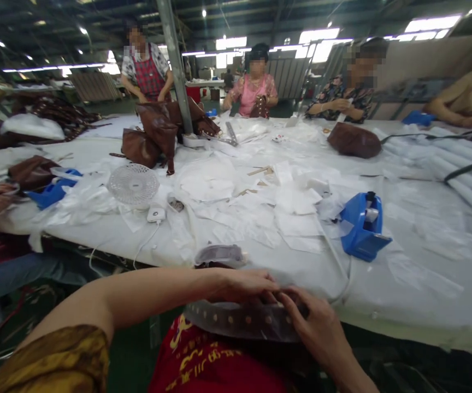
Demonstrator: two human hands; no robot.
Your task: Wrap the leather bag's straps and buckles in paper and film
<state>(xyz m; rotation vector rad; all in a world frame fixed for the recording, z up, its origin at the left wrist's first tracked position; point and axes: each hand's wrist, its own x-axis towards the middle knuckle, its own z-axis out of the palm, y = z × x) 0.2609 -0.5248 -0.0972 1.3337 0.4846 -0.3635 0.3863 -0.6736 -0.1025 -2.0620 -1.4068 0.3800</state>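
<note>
At the table's near edge, in my lap, lies a dark brown band (240,323) with a row of metal studs, covered by clear plastic film. It curves below my hands and looks like part of a brown bag, though most of the rest is hidden. My left hand (246,285) reaches across from the left, its fingers closed on the piece's upper edge. Fingers bent, my right hand (318,322) grips the band's right end. The fingertips of both hands nearly meet. Just beyond them, a greyish film-wrapped piece (219,254) rests on the table edge.
A blue tape dispenser (361,226) stands to the right, and another blue dispenser (53,188) to the left. A white fan (133,184) with a cord sits left of centre. Plastic sheets (256,213) and brown bags (149,136) cover the table. Several people work around it.
</note>
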